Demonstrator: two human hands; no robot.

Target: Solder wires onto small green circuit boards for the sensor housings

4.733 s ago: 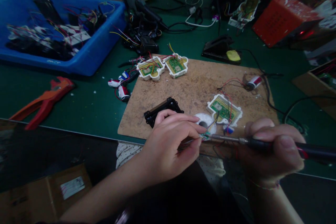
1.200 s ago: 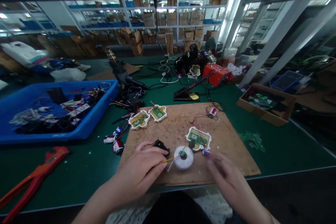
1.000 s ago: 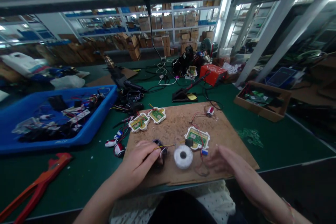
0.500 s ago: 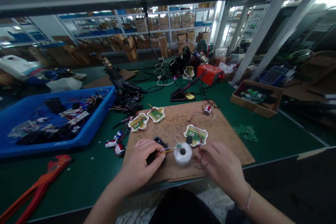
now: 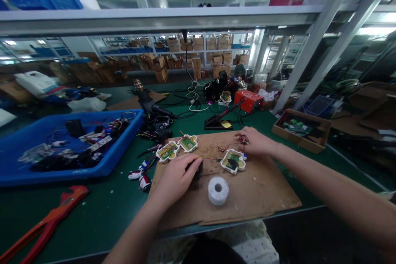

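Observation:
My left hand [image 5: 181, 175] is closed round a small black housing [image 5: 198, 170] above the cardboard sheet [image 5: 247, 196]; most of the housing is hidden by my fingers. Thin wires run from it toward a white-framed circuit board [image 5: 232, 161] on the cardboard. At the sheet's far right corner my right hand [image 5: 256, 142] has its fingers closed on a small red-and-white cylinder [image 5: 244, 139] with wires. Nearer me lies a white roll [image 5: 218, 190] with a dark centre hole. Two more white-framed boards [image 5: 168, 151] rest left of the middle, close together.
A blue bin [image 5: 123, 144] of electronic parts stands on the left, with red-orange pliers [image 5: 62, 210] in front. Beyond the cardboard are a soldering iron stand [image 5: 213, 123] and a red box [image 5: 248, 100]. A carton [image 5: 305, 142] of green boards is at right.
My right hand has moved away from me to the cylinder and closed on it. My left hand, still on the black housing, has shifted slightly. The white-framed board has turned, and the view has tilted up.

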